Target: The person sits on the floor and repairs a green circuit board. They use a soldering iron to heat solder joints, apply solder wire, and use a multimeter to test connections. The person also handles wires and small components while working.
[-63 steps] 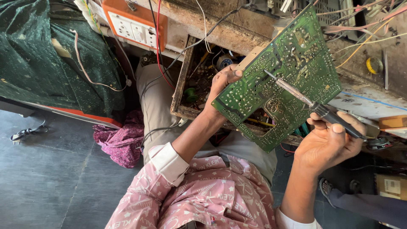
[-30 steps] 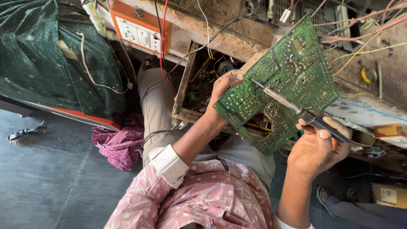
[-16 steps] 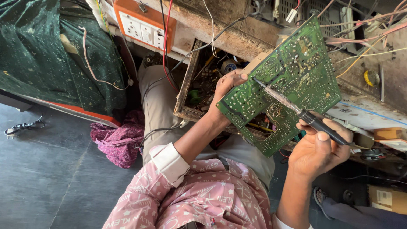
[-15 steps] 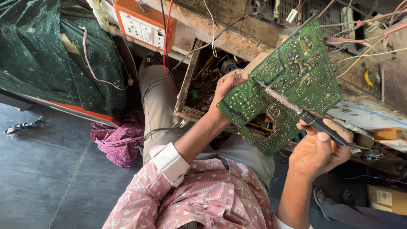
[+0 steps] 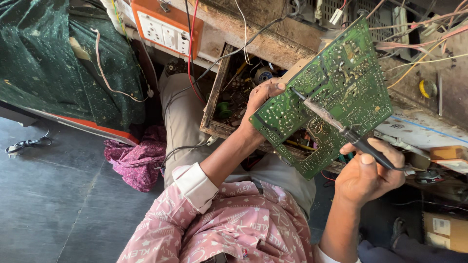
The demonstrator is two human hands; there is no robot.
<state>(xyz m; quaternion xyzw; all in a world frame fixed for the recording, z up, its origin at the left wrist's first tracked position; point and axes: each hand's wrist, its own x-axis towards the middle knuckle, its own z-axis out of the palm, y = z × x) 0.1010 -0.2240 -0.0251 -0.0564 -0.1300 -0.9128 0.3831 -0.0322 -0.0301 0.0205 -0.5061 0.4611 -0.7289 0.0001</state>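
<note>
In the head view, the left hand [image 5: 263,100] grips the left edge of a green circuit board [image 5: 331,92], its fingers [image 5: 273,87] curled closed over the rim with the thumb on the solder side and the rest hidden behind the board. The right hand [image 5: 368,173] is wrapped shut around the dark handle of a soldering iron [image 5: 341,129], thumb lying along the grip; the iron's metal shaft slants up and to the left, and its tip touches the board near the left hand's fingertips. The board is held up in the air, tilted, in front of the near edge of the cluttered counter [image 5: 419,134], with its solder side facing the camera: a dense field of silver joints and pale traces, and a notch cut into its lower edge. Behind it sits an open wooden drawer [image 5: 224,97] full of small parts. An orange socket box [image 5: 165,27] hangs from the counter's left end, above a crumpled magenta cloth [image 5: 139,160] on the floor.
</note>
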